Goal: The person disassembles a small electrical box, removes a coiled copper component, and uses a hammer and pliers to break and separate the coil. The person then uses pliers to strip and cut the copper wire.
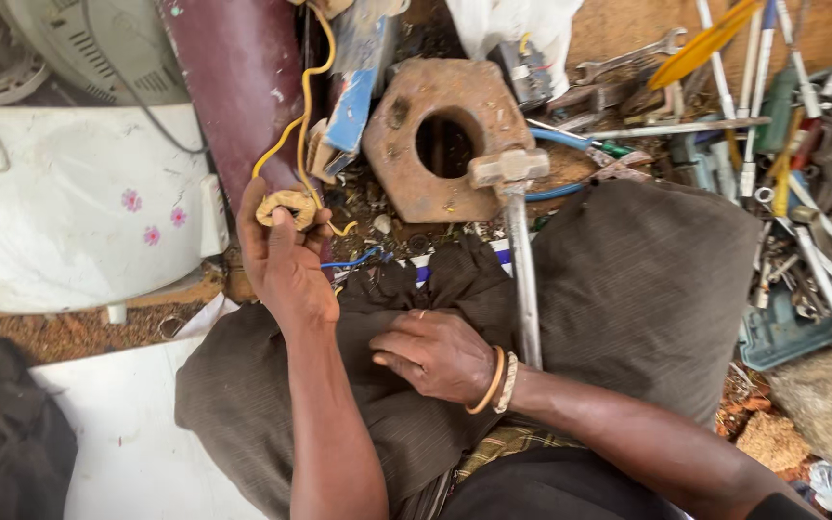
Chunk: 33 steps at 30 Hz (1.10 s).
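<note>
The left hand (286,252) pinches a small tan wire coil (286,207) at its fingertips, yellow lead (304,106) trailing toward twelve o'clock, while the right hand (435,354), loosely curled and empty on the lap, lies toward four o'clock.

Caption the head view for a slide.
Seated person's left hand holds a small tan part with yellow wire; right hand rests on lap.

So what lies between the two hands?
In the head view, only dark trouser cloth lies between the left hand, holding a small coil, and the right hand.
</note>
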Each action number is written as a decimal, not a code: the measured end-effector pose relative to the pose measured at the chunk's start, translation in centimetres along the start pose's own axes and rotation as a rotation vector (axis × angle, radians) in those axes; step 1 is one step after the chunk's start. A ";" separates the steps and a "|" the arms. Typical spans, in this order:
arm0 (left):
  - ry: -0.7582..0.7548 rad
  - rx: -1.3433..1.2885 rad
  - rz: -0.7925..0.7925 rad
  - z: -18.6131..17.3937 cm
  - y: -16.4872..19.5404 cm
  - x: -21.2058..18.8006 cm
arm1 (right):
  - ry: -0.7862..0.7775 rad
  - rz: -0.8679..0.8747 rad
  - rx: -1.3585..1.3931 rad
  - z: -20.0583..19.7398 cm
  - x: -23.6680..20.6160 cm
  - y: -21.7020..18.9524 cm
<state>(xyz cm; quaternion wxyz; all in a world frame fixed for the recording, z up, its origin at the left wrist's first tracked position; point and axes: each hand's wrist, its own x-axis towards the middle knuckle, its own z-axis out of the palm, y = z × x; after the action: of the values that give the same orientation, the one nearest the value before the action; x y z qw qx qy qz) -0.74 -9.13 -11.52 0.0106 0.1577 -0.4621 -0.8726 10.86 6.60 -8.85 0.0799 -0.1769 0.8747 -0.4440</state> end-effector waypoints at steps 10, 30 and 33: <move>-0.407 0.294 -0.237 3.1 -4.7 -3.4 | 0.409 0.125 -0.296 -9.3 -3.3 5.2; -0.270 0.489 -0.206 1.9 -7.7 -2.8 | 0.329 1.345 1.025 -19.4 -26.8 25.2; -0.242 0.520 -0.204 2.3 -7.6 -2.7 | 0.402 1.297 1.223 -18.0 -29.1 25.6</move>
<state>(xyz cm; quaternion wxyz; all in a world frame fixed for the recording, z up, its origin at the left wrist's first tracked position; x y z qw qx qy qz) 2.12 -2.48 -15.73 -0.1731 0.0956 -0.6497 -0.7341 26.32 45.09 -19.27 0.2397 0.5033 0.4121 -0.7207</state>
